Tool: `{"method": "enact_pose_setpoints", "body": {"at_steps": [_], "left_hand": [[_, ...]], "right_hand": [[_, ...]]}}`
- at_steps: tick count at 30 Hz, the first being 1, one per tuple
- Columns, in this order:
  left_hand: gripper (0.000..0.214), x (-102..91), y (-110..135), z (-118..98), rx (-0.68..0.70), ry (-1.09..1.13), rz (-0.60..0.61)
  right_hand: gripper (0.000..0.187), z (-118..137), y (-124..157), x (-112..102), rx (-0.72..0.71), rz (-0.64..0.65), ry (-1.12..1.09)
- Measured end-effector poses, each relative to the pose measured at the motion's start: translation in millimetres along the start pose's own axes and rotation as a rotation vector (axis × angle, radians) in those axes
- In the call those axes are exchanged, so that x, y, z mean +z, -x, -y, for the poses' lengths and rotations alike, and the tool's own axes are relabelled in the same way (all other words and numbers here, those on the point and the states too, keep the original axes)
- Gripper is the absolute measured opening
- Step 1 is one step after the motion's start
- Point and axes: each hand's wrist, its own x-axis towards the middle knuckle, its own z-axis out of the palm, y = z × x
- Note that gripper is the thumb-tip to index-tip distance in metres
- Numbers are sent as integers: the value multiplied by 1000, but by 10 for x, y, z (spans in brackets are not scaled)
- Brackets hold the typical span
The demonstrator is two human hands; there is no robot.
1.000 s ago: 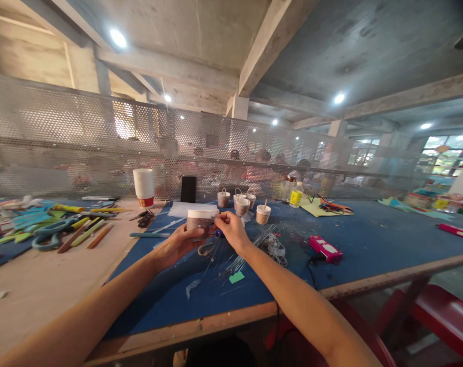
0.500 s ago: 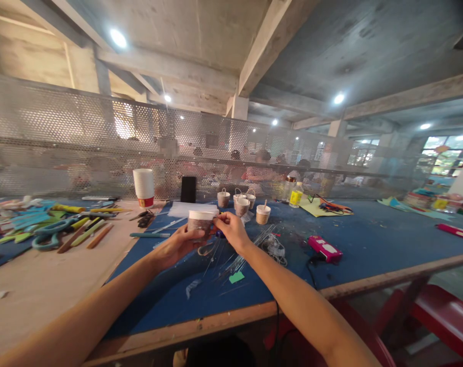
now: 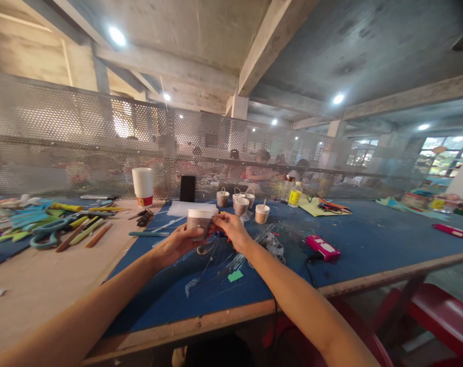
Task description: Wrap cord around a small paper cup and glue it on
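Over the blue table covering, my left hand point(image 3: 178, 243) grips a small paper cup point(image 3: 200, 222) with a white rim and a brown, rough-looking wrap. The thumb lies across the cup's front and the fingers pass beneath and behind it. My right hand point(image 3: 231, 229) is closed, thumb and fingertips pinching at the cup's right side near the rim; any small piece between them is hidden. Just beyond stand several similar small cups point(image 3: 241, 206), some with looped handles. One cup point(image 3: 262, 214) has a stick standing in it.
Clear thin strips point(image 3: 235, 260) and grey cord point(image 3: 273, 247) lie right of centre. A pink box-shaped device point(image 3: 323, 248) with a black cable sits farther right. To the left are scissors point(image 3: 48, 232), several tools and a tall stack of paper cups point(image 3: 142, 186). A perforated metal screen point(image 3: 201, 137) stands behind.
Both hands keep nearly the same hold on the cup. The right fingers shift very slightly at its edge, and the whole view moves a little.
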Motion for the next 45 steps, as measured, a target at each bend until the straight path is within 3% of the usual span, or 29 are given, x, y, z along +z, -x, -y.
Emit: {"method": "enact_pose_setpoints", "body": {"at_steps": [10,16,23,28,39,45], "left_hand": [[48,-6,-35,-2,29,-78,-92],[39,25,-21,7,17,-47,-55],[49,68,-12,5,16,-154,-116],[39,70,-4,5,25,-130,-94],[35,75,-24,33,40,-78,-90],[35,26,-42,-4,52,-37,-125]], "right_hand": [[39,-14,-7,-16,-23,-52,-12],[38,-18,7,-3,-22,-54,13],[22,-14,30,43,6,-42,94],[15,14,37,50,11,-18,94],[28,25,33,28,32,24,41],[22,-12,32,26,-41,34,130]]}}
